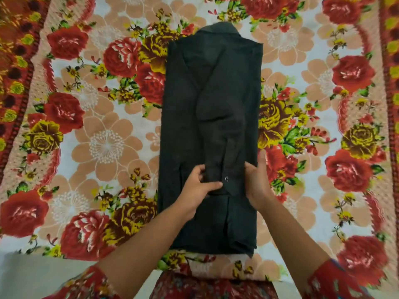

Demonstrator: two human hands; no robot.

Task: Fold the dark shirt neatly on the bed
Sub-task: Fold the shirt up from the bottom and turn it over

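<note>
Dark shirt (212,87) lies flat at the centre of the floral bedspread (103,145), folded into a long narrow rectangle with both sides turned in. Collar (220,29) points to 12 o'clock, hem to 6 o'clock, just short of the near edge of the bed. One sleeve runs down the middle of the panel and ends in a cuff (231,169) toward 6 o'clock of the shirt's centre; a small pale button (226,179) shows on it. Left hand (197,186) is at 9 o'clock of the cuff, thumb and curled fingers pinching its edge. Right hand (257,182) is at 3 o'clock of the cuff, fingers curled onto the fabric there, thumb raised toward 12 o'clock along the shirt's right edge. Both forearms enter from 6 o'clock, in red patterned sleeves (336,279).
</note>
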